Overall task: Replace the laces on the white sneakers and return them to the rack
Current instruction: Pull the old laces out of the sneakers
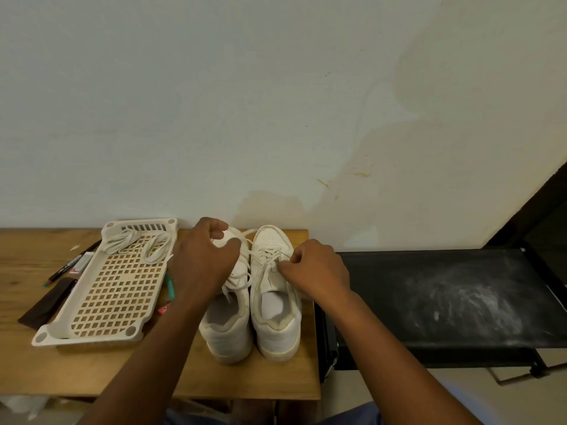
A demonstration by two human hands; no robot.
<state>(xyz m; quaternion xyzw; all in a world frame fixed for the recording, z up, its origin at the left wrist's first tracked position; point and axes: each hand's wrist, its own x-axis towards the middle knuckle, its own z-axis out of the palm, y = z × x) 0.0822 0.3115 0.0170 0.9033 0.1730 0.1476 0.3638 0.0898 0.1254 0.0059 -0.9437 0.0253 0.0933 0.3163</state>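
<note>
Both hands pinch laces | 2 sneakers — heels nearest

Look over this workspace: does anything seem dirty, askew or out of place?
Yes. The black rack shelf beside the wooden table is smeared with whitish dust. The white basket sits askew, partly on a brown cloth, and the wall is stained.
</note>
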